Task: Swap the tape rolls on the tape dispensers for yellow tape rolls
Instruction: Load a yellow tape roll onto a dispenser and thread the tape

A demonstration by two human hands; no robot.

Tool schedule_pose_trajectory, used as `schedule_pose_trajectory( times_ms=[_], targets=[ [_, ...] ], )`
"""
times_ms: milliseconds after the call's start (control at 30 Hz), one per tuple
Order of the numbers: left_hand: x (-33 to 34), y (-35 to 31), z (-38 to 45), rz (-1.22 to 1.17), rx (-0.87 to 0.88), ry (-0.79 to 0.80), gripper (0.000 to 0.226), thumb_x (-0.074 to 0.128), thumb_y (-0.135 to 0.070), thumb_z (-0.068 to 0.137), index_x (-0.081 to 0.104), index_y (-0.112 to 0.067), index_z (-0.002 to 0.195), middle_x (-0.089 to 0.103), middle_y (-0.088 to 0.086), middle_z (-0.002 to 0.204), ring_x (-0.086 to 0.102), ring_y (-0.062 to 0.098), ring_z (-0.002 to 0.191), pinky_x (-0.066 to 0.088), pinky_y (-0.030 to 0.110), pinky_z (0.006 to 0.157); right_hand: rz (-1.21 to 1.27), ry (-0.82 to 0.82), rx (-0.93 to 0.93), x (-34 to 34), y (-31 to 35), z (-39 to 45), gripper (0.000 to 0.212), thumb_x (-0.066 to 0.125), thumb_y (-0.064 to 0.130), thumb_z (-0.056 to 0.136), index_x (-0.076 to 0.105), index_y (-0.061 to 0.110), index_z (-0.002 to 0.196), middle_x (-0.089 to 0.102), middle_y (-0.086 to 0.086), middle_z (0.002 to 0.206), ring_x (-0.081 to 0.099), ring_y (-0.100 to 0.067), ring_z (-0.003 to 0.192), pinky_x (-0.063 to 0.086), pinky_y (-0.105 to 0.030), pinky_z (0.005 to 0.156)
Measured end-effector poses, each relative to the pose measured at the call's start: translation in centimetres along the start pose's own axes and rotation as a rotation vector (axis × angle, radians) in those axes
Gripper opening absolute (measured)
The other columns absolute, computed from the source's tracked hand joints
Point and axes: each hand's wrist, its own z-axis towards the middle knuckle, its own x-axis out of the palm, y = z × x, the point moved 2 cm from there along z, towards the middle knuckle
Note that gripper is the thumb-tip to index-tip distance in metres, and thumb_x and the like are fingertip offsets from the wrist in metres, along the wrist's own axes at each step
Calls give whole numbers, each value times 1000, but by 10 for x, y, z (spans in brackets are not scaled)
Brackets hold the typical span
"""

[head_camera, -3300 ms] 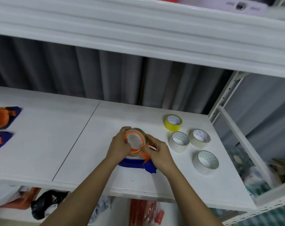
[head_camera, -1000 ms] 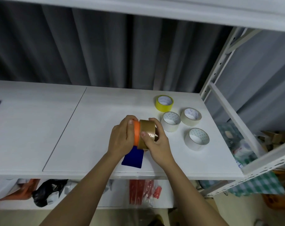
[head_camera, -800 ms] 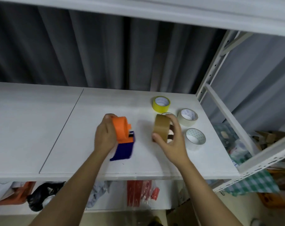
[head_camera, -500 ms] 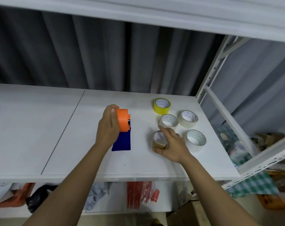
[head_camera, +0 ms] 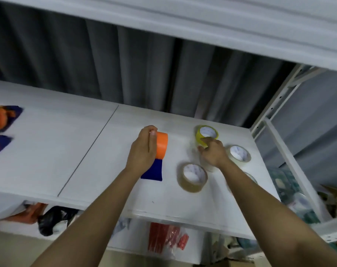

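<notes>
Your left hand (head_camera: pixel 143 151) is gripping the bare orange-and-blue tape dispenser (head_camera: pixel 157 157) at the shelf's centre, while your right hand (head_camera: pixel 212 152) is pinching the yellow tape roll (head_camera: pixel 206 136) at its 1 o'clock. Lift the roll clear of the brown tape roll (head_camera: pixel 192 177) at 5 o'clock, then seat it squarely on the orange hub.

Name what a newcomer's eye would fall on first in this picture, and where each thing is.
The orange and blue tape dispenser gripped by the left hand at the shelf's centre. Right of it, the right hand touches the yellow tape roll; a brown tape roll lies nearer.

Storeroom: white metal shelving (head_camera: pixel 264 120)
</notes>
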Motion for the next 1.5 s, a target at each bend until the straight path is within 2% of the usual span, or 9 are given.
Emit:
schedule_pose_trajectory(
  times_ms=[200,333,467,733,933,1033,1133,1300,1500],
  targets=[
    [-8,-8,5,104,58,-66,37,22,-46,98,46,-28,120,59,-3,106,57,15,83,39,24,62,-159,266,145,6,-8,55,63,37,34,100,8,13,151,6,-8,159,3,-32,146,10,-49,116],
    [-13,-14,7,128,84,-114,34,24,-41,100,47,-25,119,55,-7,105,55,15,84,36,20,62,-196,359,238,3,-5,66,65,36,29,100,0,15,152,1,-8,160,-3,-31,146,3,-53,114],
    [-11,-15,8,137,58,-160,35,25,-41,100,47,-25,121,56,-6,110,55,15,87,37,24,67,-328,425,177,9,1,70,55,36,21,99,16,6,149,15,-14,157,13,-34,143,12,-51,114],
    [3,-9,2,134,34,-272,43,21,-48,94,48,-26,119,57,-6,113,55,15,89,38,26,73,-191,165,-320,34,44,46,30,51,11,86,62,19,113,63,-6,118,56,-29,113,43,-36,95],
    [-8,1,-16,148,25,-412,43,21,-43,96,51,-20,115,60,-2,106,55,17,87,40,29,74,106,258,-443,51,57,29,46,72,31,79,60,20,123,60,-3,112,55,-23,111,43,-34,97],
    [-16,6,-24,156,10,-421,37,24,-38,99,51,-19,115,60,-1,108,55,17,89,41,30,76,-9,238,-353,57,61,30,88,72,53,73,28,31,146,21,-7,154,20,-29,140,26,-40,110],
    [-24,10,-29,166,-1,-422,31,26,-32,102,52,-18,114,60,-1,106,55,17,87,40,30,75,-99,396,-224,68,68,27,111,70,63,69,-2,38,149,-8,-7,159,2,-34,145,17,-47,114],
    [-41,16,-36,173,22,-405,30,27,-31,102,52,-18,112,59,-3,103,54,16,86,39,28,74,-147,354,-245,82,78,7,99,68,53,76,6,28,150,17,-9,152,30,-34,132,32,-41,106],
    [-61,25,-40,191,42,-364,32,24,-34,101,52,-20,109,55,-9,94,52,12,81,34,24,70,-222,393,-293,94,106,-22,106,67,67,64,8,37,147,28,-7,132,27,-29,128,39,-39,94]
  ],
)
